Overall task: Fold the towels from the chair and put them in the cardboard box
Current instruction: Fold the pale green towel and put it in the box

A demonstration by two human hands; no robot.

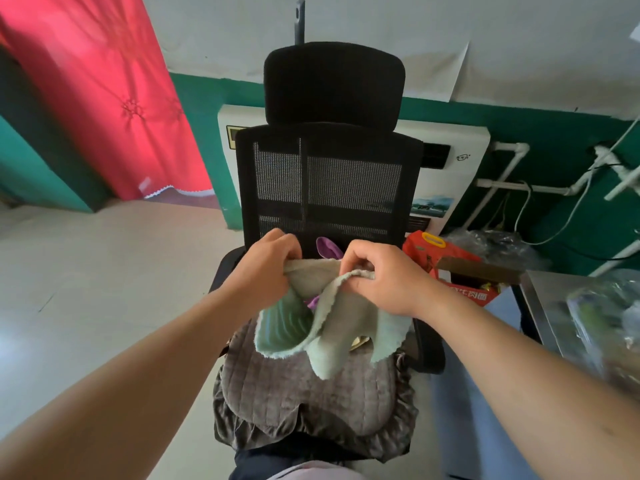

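**Towel lifted over the chair, fold about to begin**

Both hands pinch 1 pale green towel (pixel 322 327) along its top edge: left hand (pixel 266 268), right hand (pixel 384 278). It hangs above the chair (pixel 329 181) and its grey cushion (pixel 304 393). A purple towel (pixel 327 247) lies behind. Next, probably, spreading the edge taut. The cardboard box (pixel 481 271) stands right, near a green wall (pixel 540 133) and red curtain (pixel 104 91).

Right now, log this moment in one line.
stage: unfolding | left hand: grips green towel | right hand: grips same towel | purple towel: on chair
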